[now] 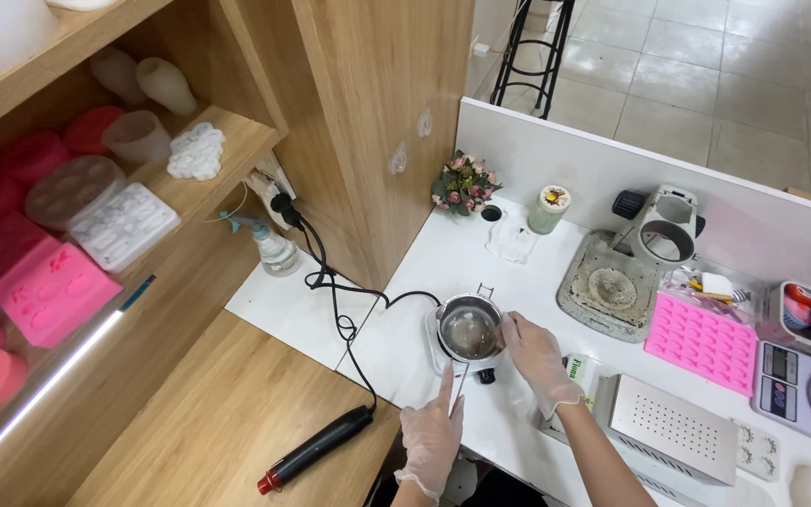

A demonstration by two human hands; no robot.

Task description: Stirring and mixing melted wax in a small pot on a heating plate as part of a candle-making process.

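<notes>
Steel pot (469,330): right hand (532,352) grasps its rim, left hand (432,427) released, one finger touching.

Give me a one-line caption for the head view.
Gloved left hand holds a stirrer in a metal pot on a white table; right hand steadies the pot.

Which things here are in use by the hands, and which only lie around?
In use: metal pot, small heater base, left hand, right hand.

Lying about: heat gun, spray bottle, pink mould tray, kitchen scale, flower posy.
</notes>
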